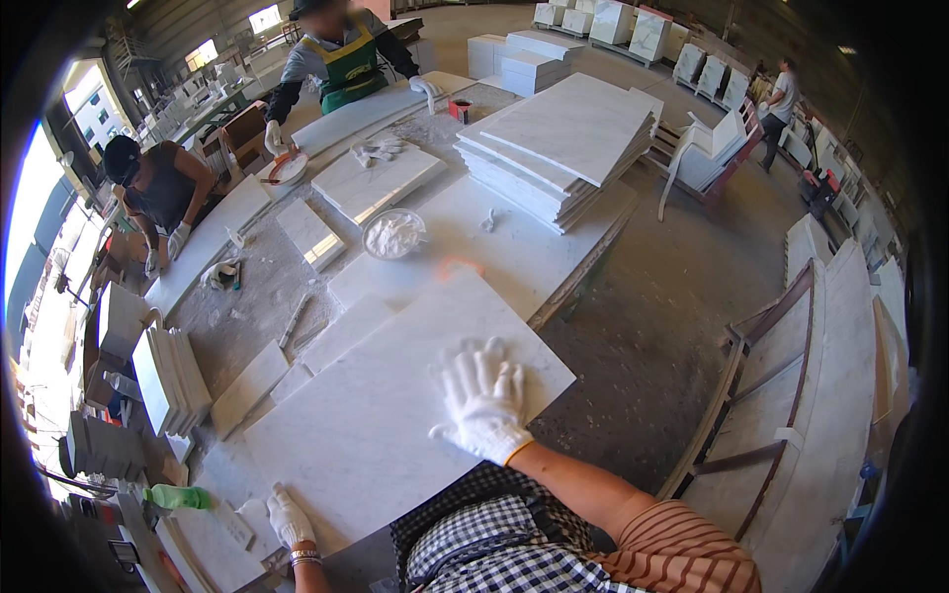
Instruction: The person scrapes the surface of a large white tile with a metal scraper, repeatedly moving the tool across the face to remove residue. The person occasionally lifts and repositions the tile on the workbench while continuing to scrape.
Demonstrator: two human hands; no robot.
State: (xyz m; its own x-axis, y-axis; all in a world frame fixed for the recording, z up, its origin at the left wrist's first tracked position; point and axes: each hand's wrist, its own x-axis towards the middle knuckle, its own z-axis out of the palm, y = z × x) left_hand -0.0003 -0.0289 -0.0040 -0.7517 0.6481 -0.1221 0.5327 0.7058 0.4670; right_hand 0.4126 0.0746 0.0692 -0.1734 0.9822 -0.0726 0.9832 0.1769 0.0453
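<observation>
A large pale marble slab [366, 425] lies in front of me, its near part close to my checked apron. My right hand [482, 395], in a white knit glove, rests flat on its upper face with the fingers spread. At the slab's left edge is my left hand [290, 517], also gloved; its fingers look stretched out along the edge, and part of them is hard to make out. Just beyond the slab sits a bowl of white paste or powder [394, 235]. An orange mark [460, 267] shows near the slab's far corner.
Stacked marble slabs [563, 138] stand at the far side. Smaller stone pieces [173, 381] and a green bottle [178, 497] are on the left. Two co-workers [341, 64] [163, 188] work across the table. A metal rack [751, 415] holds slabs at right.
</observation>
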